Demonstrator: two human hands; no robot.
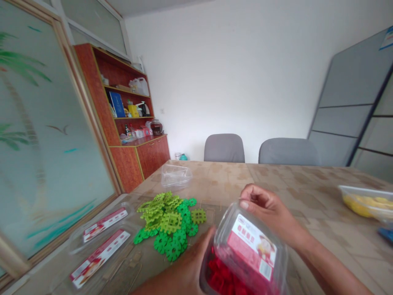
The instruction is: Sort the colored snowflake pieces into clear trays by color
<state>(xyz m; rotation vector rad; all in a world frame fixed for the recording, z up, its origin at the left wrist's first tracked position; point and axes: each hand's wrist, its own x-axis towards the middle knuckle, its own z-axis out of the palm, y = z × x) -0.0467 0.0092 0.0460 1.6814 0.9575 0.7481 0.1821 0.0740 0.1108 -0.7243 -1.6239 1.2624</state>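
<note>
A clear plastic container (206,268) with red pieces (224,278) inside stands tilted at the front of the table. My left hand (198,258) grips its left side, and most of the fingers are hidden. At the far corner of the clear lid (229,215), my right hand (260,200) pinches the rim between thumb and fingers. The lid carries a pink and white label and sits askew over the container. Left of it lies a heap of yellow-green lattice pieces (161,213) and green notched discs (173,246).
Two labelled clear lids (102,223) lie at the left edge of the patterned table (227,180). A clear container (176,176) stands behind the heap. At right is a tub with yellow pieces (362,205). Two grey chairs (224,148) stand behind the table.
</note>
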